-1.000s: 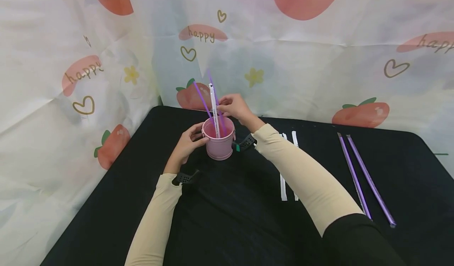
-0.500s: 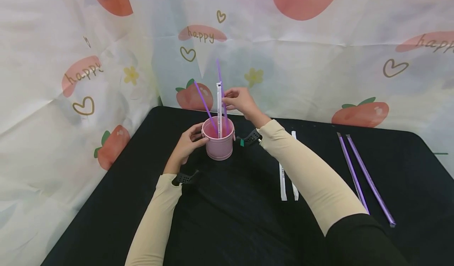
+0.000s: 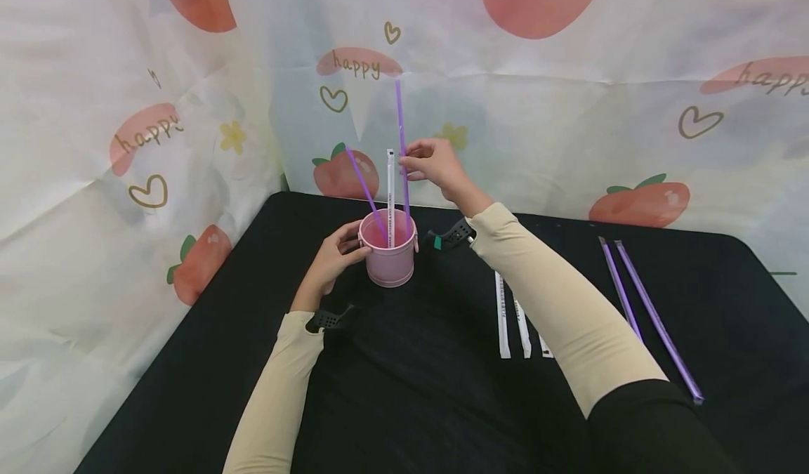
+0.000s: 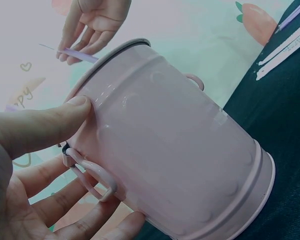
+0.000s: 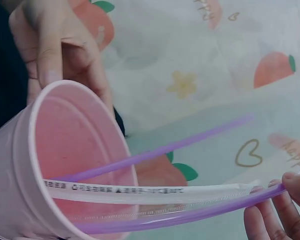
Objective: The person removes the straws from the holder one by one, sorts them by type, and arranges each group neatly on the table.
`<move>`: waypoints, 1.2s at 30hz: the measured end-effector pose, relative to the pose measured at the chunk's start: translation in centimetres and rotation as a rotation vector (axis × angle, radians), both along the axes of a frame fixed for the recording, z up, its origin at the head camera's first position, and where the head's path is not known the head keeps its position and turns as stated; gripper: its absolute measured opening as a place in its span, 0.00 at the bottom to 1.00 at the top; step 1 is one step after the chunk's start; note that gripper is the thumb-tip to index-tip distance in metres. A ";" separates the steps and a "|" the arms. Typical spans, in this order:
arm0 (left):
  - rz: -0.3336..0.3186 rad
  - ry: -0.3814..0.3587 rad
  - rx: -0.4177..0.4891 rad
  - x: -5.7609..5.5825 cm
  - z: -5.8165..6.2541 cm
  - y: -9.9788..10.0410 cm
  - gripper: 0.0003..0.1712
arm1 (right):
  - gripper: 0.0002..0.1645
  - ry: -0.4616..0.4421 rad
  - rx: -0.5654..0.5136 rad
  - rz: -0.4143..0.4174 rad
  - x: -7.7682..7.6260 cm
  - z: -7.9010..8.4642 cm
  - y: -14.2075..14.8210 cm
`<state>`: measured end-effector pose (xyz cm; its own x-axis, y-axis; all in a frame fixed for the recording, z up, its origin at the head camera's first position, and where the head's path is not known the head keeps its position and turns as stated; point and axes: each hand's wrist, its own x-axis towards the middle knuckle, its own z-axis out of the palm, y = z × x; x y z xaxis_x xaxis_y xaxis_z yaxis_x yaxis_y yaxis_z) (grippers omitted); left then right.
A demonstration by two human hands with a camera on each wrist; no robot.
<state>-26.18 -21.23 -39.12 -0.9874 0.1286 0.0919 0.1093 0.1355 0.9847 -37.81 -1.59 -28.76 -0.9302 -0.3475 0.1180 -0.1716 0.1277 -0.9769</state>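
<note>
A pink bucket [image 3: 390,269] stands upright on the black table, steadied by my left hand [image 3: 335,258], its thumb near the rim and its fingers around the side by the handle loop [image 4: 92,175]. Above the bucket, my right hand [image 3: 436,163] pinches a purple straw [image 3: 400,112] in a clear wrapper [image 5: 155,214]. This straw's lower end is inside the bucket. A white-wrapped straw [image 3: 390,189] with printed text stands beside it. Another purple straw [image 3: 362,179] leans left against the rim. The bottoms of the straws are hidden in the head view.
Several white-wrapped straws [image 3: 503,323] lie on the table [image 3: 417,390], partly covered by the right sleeve. Farther right lie two purple straws [image 3: 662,326]. A fruit-patterned cloth [image 3: 537,123] hangs behind and at the left of the table.
My right hand has moved up and to the right, drawing the purple straw higher. The white-wrapped straw has swung more upright. My left hand stays on the bucket.
</note>
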 end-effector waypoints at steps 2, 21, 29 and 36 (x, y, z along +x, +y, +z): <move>0.002 -0.001 -0.005 0.0 0.0 0.0 0.34 | 0.14 0.009 0.004 -0.003 0.0 0.4 0.2; 0.002 0.046 -0.024 -1.6 -2.5 -0.5 0.33 | 0.13 0.057 -0.089 0.011 1.2 3.7 2.1; 0.010 0.028 -0.025 -1.2 -2.6 -0.6 0.34 | 0.12 0.099 -0.095 0.026 2.1 4.3 3.1; 0.013 0.027 -0.007 -1.0 -2.2 -0.4 0.35 | 0.08 0.124 -0.078 0.039 2.8 4.8 4.8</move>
